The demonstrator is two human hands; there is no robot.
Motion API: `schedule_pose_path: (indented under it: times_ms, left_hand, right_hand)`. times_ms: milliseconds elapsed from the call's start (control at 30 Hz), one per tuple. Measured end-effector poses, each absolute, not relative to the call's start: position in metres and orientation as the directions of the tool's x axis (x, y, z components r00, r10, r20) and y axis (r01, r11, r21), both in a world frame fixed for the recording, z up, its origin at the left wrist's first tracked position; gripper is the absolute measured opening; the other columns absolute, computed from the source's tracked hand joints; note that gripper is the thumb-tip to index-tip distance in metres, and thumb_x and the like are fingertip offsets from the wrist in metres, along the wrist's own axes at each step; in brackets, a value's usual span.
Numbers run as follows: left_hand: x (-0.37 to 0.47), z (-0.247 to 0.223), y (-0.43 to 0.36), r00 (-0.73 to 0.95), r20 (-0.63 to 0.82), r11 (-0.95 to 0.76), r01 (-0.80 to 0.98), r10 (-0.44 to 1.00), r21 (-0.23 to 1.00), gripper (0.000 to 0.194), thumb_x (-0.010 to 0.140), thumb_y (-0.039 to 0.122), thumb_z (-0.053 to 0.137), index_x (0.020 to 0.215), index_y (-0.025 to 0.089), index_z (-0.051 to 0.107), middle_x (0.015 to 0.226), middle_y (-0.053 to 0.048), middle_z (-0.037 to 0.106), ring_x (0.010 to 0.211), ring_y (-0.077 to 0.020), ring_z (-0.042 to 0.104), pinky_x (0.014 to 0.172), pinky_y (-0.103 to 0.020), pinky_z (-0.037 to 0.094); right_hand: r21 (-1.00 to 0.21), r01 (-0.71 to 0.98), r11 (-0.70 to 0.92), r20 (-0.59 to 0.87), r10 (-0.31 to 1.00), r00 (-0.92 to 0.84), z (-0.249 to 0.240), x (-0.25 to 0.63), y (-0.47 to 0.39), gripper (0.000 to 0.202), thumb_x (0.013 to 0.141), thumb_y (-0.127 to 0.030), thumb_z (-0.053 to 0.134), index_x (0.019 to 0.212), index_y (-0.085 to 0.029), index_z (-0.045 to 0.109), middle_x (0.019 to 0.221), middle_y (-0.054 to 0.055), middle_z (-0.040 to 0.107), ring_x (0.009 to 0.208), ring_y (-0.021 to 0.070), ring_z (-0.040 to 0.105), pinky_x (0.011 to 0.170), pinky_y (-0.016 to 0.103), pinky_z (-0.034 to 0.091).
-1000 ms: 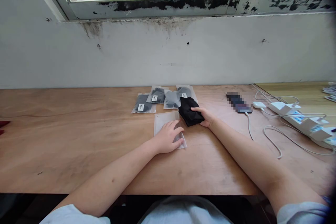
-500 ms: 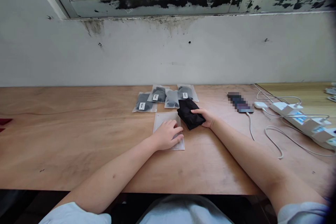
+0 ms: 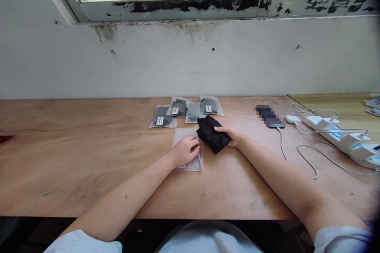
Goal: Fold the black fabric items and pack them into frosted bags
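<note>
My right hand [image 3: 234, 136] grips a folded black cloth [image 3: 212, 133] from its right side, thumb on top. The cloth is held over the right edge of a flat frosted plastic bag [image 3: 190, 167] on the table. My left hand [image 3: 185, 151] lies over that bag with its fingers curled and pinched at the bag's right side, where the film lifts a little. Part of the bag is hidden under this hand. Just beyond, several packed frosted bags [image 3: 162, 115] with dark contents lie together, most bearing white labels.
A phone [image 3: 270, 116] on a charging cable lies to the right. Further right is a white power strip [image 3: 341, 138] with plugs and loose cables [image 3: 308, 162]. The wooden table [image 3: 89, 154] meets a wall [image 3: 163, 63] under a window.
My left fingers have closed on the bag's right side, and its edge has lifted. The black cloth has shifted slightly left and down in my right hand.
</note>
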State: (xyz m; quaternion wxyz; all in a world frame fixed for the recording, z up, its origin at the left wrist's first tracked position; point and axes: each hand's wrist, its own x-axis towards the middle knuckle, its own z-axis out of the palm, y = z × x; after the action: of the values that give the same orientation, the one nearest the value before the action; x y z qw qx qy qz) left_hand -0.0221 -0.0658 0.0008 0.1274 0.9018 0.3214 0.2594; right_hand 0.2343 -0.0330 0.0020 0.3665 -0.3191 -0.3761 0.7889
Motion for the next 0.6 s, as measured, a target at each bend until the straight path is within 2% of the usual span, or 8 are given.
schedule_pose_path:
  times_ms: [167, 333, 600]
  left_hand:
    - [-0.025, 0.003, -0.072, 0.586, 0.488, -0.761, 0.462, 0.647, 0.455, 0.018, 0.095, 0.018, 0.049, 0.089, 0.02, 0.066, 0.087, -0.004, 0.061, 0.083, -0.017, 0.061, 0.078, -0.03, 0.051]
    - [-0.028, 0.01, -0.077, 0.531, 0.59, -0.793, 0.414, 0.609, 0.447, 0.018, 0.096, 0.017, 0.048, 0.088, 0.019, 0.063, 0.087, -0.004, 0.062, 0.084, -0.0166, 0.06, 0.08, -0.031, 0.051]
    - [-0.03, 0.012, -0.081, 0.453, 0.715, -0.84, 0.385, 0.533, 0.382, 0.015, 0.095, 0.013, 0.049, 0.088, 0.02, 0.06, 0.087, -0.004, 0.062, 0.084, -0.0166, 0.059, 0.078, -0.032, 0.052]
  right_hand:
    - [-0.845, -0.293, -0.447, -0.207, 0.779, -0.592, 0.001, 0.227, -0.04, 0.04, 0.08, -0.026, 0.075, 0.119, -0.019, 0.068, 0.114, 0.009, 0.075, 0.097, 0.0214, 0.074, 0.087, 0.03, 0.059]
    - [-0.823, -0.253, -0.508, -0.252, 0.726, -0.639, -0.002, 0.231, -0.038, 0.036, 0.085, -0.031, 0.072, 0.117, -0.015, 0.07, 0.113, 0.011, 0.075, 0.096, 0.0218, 0.074, 0.086, 0.03, 0.06]
    - [-0.878, -0.056, -0.475, -0.311, 0.656, -0.687, 0.007, 0.231, -0.04, 0.029, 0.079, -0.028, 0.079, 0.106, -0.017, 0.074, 0.107, 0.009, 0.077, 0.095, 0.0207, 0.074, 0.088, 0.029, 0.059]
